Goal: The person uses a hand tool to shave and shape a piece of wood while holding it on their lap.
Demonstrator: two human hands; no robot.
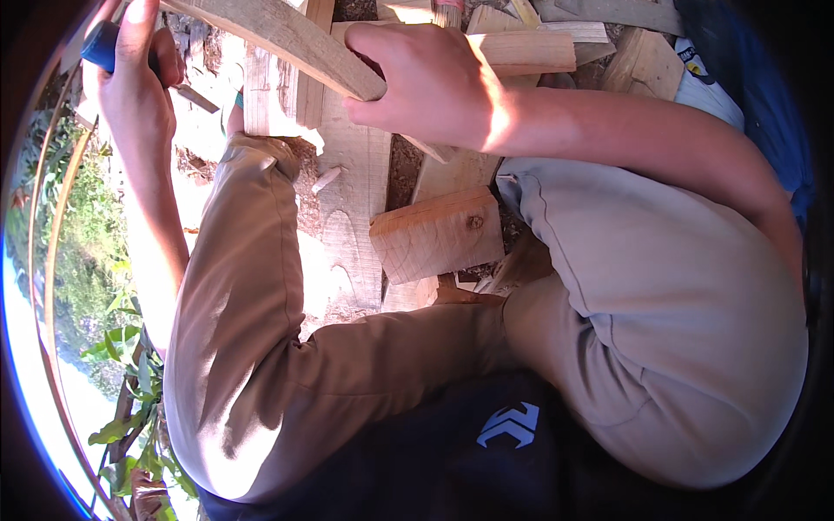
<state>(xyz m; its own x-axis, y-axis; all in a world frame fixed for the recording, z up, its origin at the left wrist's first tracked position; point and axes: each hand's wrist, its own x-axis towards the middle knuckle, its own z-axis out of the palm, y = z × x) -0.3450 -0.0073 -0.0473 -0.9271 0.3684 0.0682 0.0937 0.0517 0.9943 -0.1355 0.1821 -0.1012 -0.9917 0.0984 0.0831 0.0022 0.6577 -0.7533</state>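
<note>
Pale wood strip [287,48], long, flat-sided, pinched by right fingers [368,112]; left fingers [134,36] curled round blue handle [101,47].

Blue handle [101,48], pale tan stick [282,39], beige trousers [686,295]

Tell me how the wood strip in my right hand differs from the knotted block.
The wood strip is long and narrow; the knotted block is short and chunky. Your right hand holds the strip, while the block lies unheld. Both are pale, bare wood.
</note>
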